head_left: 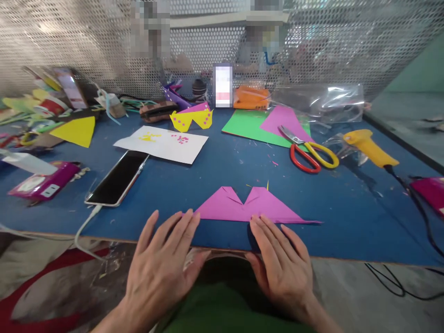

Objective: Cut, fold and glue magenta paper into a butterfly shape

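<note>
Both hands, left hand point(163, 259) and right hand point(280, 259), lie flat and open, fingertips on the thin, light folded paper point(251, 206) at the surface's point(347, 222) near edge.

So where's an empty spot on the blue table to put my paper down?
The barest patch is the middle, between the white sheet, the scissors and the folded purple paper. More blue shows right of that paper, below the yellow glue gun, up to its black cord. The far left, past the phone, is crowded with scraps.

Purple folded paper point(249, 206), blue table point(347, 217)
</note>
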The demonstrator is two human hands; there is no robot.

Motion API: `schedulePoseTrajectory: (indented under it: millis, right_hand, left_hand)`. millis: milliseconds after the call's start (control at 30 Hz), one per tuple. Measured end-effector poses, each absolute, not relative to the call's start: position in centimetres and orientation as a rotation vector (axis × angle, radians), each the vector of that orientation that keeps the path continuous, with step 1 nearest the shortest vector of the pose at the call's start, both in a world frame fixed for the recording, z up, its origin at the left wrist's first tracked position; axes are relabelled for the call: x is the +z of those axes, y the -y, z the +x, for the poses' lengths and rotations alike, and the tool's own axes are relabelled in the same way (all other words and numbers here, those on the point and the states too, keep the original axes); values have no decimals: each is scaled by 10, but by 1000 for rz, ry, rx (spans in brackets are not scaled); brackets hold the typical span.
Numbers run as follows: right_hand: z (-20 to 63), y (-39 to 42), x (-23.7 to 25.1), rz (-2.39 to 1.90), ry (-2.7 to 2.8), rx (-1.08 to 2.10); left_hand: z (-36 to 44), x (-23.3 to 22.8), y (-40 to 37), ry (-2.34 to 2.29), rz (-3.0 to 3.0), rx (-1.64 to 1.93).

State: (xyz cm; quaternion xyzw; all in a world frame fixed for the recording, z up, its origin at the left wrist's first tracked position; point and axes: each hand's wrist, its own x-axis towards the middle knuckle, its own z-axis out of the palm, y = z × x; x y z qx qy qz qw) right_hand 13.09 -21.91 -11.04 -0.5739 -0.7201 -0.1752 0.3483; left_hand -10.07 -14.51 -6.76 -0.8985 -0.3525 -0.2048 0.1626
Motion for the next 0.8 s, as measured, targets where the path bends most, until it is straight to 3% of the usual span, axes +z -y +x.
schedulePoseTrajectory:
  millis: [233,400,567,800]
  right_hand:
    - [130,219,-113,-1477,1862,-447]
    - [133,216,-110,-1474,1924,-457]
    - [137,215,-106,-1434,1976,-521]
    - [157,223,-99,-1482,1910,-451]
  left_hand:
    - [-121,-63,148,1063,-2505,-445]
    - [-88,-56,154,1025,-2489,-583]
    - [-45,-58,148,696,-2884,-630]
    - [-39,-68,143,712,-2928,-755]
